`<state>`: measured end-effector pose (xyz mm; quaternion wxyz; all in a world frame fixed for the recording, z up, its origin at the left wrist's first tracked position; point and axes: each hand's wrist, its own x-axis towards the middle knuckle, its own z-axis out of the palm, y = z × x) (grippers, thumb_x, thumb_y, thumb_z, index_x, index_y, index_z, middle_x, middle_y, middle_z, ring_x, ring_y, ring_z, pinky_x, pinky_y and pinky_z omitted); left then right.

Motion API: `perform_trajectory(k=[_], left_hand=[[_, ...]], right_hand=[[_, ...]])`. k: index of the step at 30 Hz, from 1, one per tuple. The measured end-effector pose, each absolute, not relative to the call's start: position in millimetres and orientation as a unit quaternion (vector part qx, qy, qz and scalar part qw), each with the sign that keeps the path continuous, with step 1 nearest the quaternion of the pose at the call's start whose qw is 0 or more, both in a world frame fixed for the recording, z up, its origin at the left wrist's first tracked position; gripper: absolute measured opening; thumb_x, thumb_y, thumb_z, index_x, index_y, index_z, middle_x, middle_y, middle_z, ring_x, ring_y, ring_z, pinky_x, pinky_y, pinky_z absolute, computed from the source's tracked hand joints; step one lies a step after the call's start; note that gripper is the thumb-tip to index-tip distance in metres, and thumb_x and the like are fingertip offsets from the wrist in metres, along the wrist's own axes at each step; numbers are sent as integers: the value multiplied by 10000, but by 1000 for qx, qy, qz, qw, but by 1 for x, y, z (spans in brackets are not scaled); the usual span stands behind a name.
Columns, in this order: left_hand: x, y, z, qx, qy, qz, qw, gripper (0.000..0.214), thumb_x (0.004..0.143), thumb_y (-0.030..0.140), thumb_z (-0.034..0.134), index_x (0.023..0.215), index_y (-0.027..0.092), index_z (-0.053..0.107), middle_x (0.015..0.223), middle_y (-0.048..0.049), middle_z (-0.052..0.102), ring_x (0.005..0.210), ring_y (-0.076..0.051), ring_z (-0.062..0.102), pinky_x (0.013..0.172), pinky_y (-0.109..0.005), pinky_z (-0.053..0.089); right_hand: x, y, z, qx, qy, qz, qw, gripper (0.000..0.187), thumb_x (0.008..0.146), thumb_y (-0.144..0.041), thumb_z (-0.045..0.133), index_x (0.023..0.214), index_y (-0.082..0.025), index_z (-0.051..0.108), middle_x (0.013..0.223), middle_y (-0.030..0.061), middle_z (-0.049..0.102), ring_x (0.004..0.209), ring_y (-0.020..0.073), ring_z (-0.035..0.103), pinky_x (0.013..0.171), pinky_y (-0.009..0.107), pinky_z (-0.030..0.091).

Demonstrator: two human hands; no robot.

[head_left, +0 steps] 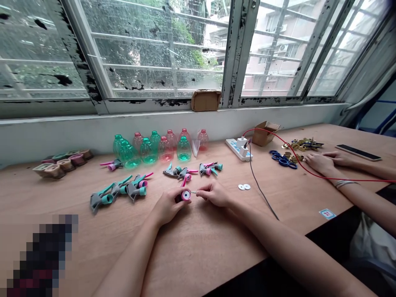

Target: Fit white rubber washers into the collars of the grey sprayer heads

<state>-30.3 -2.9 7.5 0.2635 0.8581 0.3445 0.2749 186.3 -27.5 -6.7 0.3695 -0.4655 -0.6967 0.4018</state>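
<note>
My left hand (167,206) is closed around a trigger sprayer head (186,195) with a pink collar and pink trigger. Its open end faces me, showing a white ring with a dark centre. My right hand (215,194) pinches a thin greenish stick (193,192), whose tip points at the collar; whether it touches is too small to tell. Beyond my hands lie grey sprayer heads with teal or pink parts (208,168). More of them, mostly teal (119,190), are grouped to the left. Two white washers (244,187) rest to the right of my right hand.
Several green and pink clear bottles (149,151) stand by the wall. A power strip (238,149) with a grey cable and a red cable lies right of them. At the far right, another person's hands (320,163) rest near blue-handled scissors (283,160) and brass-coloured pieces.
</note>
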Motion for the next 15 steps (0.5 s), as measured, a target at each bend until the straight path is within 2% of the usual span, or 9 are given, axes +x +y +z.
perform_trajectory(k=[10,15], left_hand=[[-28,-6,9,854,335,267,295,312,790,335,612,1061,195,676,956,-43,711,845,-206,622,783,-300,482],[-27,-9,11,853,324,274,305,274,793,324,624,1033,206,685,943,-30,715,839,-196,628,782,-284,484]], right_hand=[[186,-33,2,-463,-681,444,353,352,784,-442,633,643,-121,662,486,-45,454,451,62,324,431,206,243],[184,-31,3,-425,-684,480,347,356,783,-444,646,643,-119,687,493,-37,481,452,61,341,434,205,243]])
